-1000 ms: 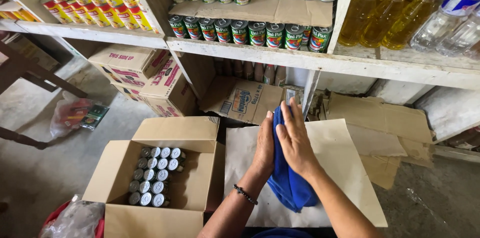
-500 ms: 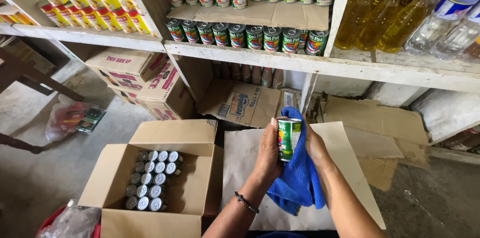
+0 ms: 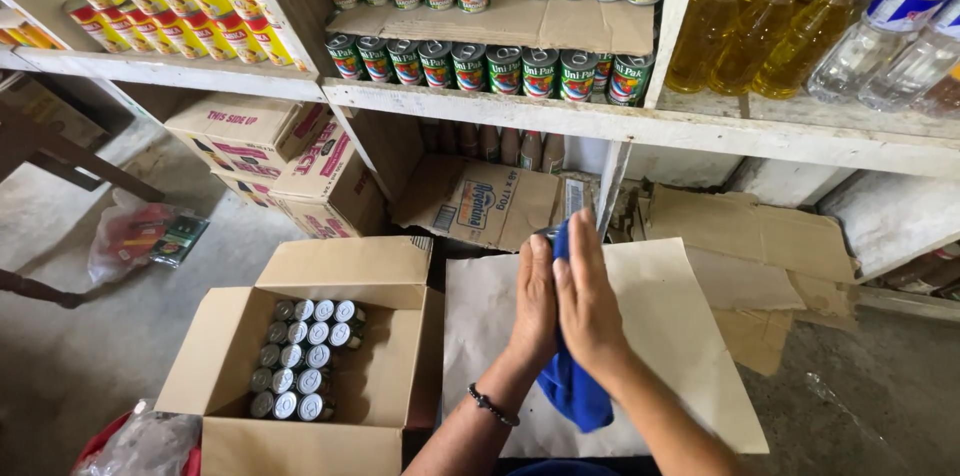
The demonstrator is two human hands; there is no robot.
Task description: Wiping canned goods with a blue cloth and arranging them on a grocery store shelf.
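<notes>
Both hands press together around a soft blue cloth [image 3: 572,391]: the left hand [image 3: 533,304] and right hand [image 3: 587,301] sandwich it, hiding whatever it wraps, above the open brown cardboard box [image 3: 375,396] of silver-topped cans [image 3: 300,356].

Small shop storeroom: stocked shelves [image 3: 640,121], open carton [image 3: 240,366].

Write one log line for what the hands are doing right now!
left hand: pressed on blue cloth | right hand: pressed on cloth | item inside: hidden | open box of cans: to the left
</notes>
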